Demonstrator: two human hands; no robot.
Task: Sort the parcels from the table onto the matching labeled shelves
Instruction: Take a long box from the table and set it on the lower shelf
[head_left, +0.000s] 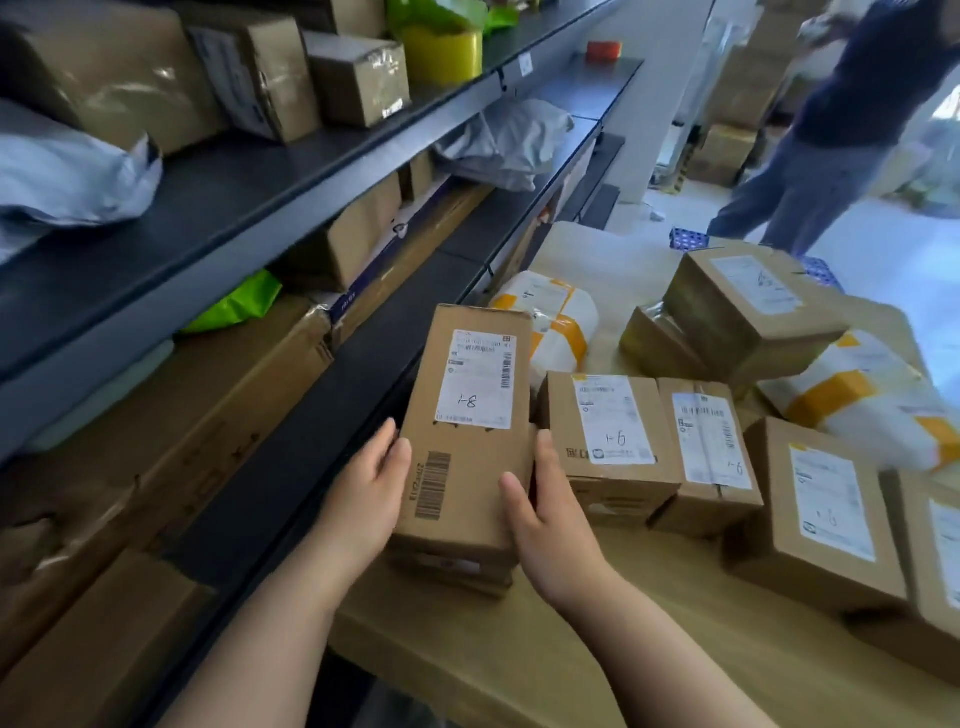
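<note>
Left hand (371, 486) and right hand (548, 517) clamp the box (467, 447) by its near end, label (478, 379) up, seemingly to read its mark before choosing a shelf (234, 202) at left.

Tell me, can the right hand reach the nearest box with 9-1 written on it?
Probably yes. The 9-1 box sits right beside the right hand, nothing on top. But that hand holds the long box, so it must let go first.

Left hand (371, 483) and right hand (545, 512), arms extended, clasp one parcel (467, 441).
</note>
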